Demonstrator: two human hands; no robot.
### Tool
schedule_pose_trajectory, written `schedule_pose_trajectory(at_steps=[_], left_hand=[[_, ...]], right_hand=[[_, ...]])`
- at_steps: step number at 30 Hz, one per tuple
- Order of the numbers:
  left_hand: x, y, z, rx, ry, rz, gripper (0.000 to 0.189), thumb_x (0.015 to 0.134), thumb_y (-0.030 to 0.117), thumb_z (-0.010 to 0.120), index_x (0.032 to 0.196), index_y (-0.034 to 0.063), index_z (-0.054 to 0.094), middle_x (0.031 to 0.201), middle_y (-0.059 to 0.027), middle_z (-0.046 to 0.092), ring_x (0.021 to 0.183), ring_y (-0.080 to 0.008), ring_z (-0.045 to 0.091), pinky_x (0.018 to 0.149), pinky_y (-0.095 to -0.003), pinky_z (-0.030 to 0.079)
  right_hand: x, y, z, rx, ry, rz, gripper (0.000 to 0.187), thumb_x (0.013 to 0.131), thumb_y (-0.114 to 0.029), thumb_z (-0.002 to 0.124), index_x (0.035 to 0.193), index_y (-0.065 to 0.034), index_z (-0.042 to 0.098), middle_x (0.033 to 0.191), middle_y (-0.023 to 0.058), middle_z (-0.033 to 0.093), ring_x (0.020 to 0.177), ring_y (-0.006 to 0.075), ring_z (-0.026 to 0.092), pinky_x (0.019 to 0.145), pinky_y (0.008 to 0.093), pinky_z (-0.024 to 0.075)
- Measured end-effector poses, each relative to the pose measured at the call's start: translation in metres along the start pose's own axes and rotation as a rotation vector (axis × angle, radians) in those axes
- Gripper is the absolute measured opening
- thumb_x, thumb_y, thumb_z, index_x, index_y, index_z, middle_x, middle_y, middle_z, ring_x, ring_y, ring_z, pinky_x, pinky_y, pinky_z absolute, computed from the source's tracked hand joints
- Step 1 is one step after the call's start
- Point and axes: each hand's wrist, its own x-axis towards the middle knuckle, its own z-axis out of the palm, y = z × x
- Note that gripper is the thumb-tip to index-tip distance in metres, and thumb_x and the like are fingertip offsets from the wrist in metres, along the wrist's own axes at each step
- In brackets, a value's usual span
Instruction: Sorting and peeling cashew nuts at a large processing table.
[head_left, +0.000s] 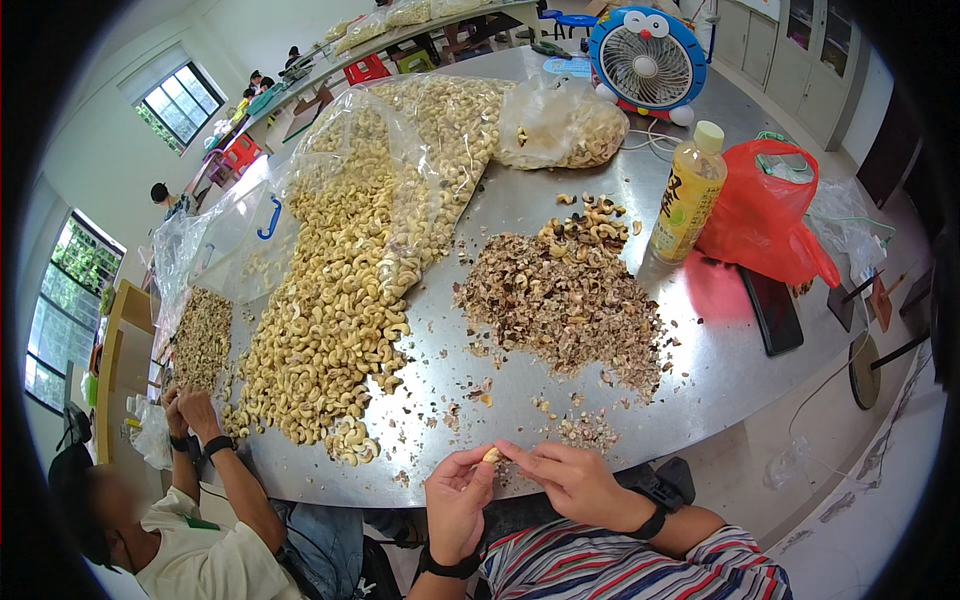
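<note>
Between the thumb and forefinger of my left hand (461, 495) is a single cashew nut (493, 455), held above the metal table's near edge. The fingertips of my right hand (570, 480) touch the same nut from the right. Just beyond my hands lies a small scatter of skin crumbs (589, 431). Farther off is a brown heap of cashew skins (562, 300), with some dark and broken cashews (592, 225) at its far side. To the left, a large pile of pale cashews (322, 337) spills from a clear plastic bag (450, 112).
A co-worker (217, 540) sits at the left, hands near a heap of small pieces (201, 337). On the table (720, 390) stand a drink bottle (688, 195), a blue fan (646, 64), a red plastic bag (772, 210), a phone (771, 311) and a tied bag of cashews (562, 127).
</note>
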Motion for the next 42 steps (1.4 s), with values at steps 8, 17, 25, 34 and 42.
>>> schedule_pose_trajectory(at_steps=[8, 17, 25, 34, 42], left_hand=[[0.001, -0.001, 0.001, -0.026, 0.017, -0.016, 0.020, 0.084, 0.003, 0.061, 0.102, -0.0045, 0.057, 0.076, -0.0018, 0.056, 0.054, -0.0018, 0.039, 0.046, -0.0152, 0.028], [0.002, -0.002, -0.001, -0.033, 0.000, 0.002, 0.020, 0.083, 0.004, 0.061, 0.101, -0.0046, 0.057, 0.075, -0.0015, 0.055, 0.054, -0.0021, 0.039, 0.045, -0.0154, 0.027], [0.002, -0.002, -0.003, -0.027, -0.016, -0.011, 0.021, 0.083, 0.005, 0.061, 0.102, -0.0047, 0.057, 0.076, -0.0022, 0.057, 0.053, -0.0021, 0.039, 0.045, -0.0157, 0.027], [0.002, -0.002, -0.003, 0.004, -0.008, -0.019, 0.022, 0.085, 0.006, 0.060, 0.103, -0.0050, 0.058, 0.078, -0.0028, 0.058, 0.052, -0.0022, 0.038, 0.044, -0.0165, 0.027], [0.002, -0.001, -0.002, 0.070, -0.010, 0.010, 0.024, 0.085, 0.008, 0.061, 0.105, -0.0045, 0.058, 0.081, -0.0029, 0.060, 0.055, -0.0016, 0.040, 0.046, -0.0152, 0.029]], right_hand=[[0.000, -0.002, 0.001, -0.105, 0.029, -0.019, 0.060, 0.074, 0.001, 0.052, 0.129, -0.0228, 0.047, 0.072, 0.0049, 0.050, 0.056, 0.0219, 0.053, 0.048, 0.0316, 0.0453], [0.001, -0.002, 0.001, -0.200, 0.062, -0.076, 0.061, 0.071, 0.002, 0.052, 0.127, -0.0209, 0.049, 0.069, 0.0043, 0.048, 0.055, 0.0201, 0.051, 0.048, 0.0314, 0.0449], [0.002, -0.004, -0.003, -0.127, 0.056, -0.040, 0.060, 0.070, 0.007, 0.053, 0.125, -0.0163, 0.052, 0.071, 0.0074, 0.050, 0.057, 0.0228, 0.051, 0.053, 0.0316, 0.0448], [0.006, -0.001, -0.011, 0.124, 0.000, 0.053, 0.053, 0.077, 0.008, 0.052, 0.125, -0.0136, 0.051, 0.073, 0.0102, 0.052, 0.062, 0.0225, 0.053, 0.060, 0.0295, 0.0451], [0.003, 0.006, -0.010, 0.062, -0.059, -0.049, 0.053, 0.079, -0.001, 0.052, 0.129, -0.0177, 0.047, 0.070, 0.0085, 0.049, 0.059, 0.0250, 0.053, 0.053, 0.0332, 0.0439]])
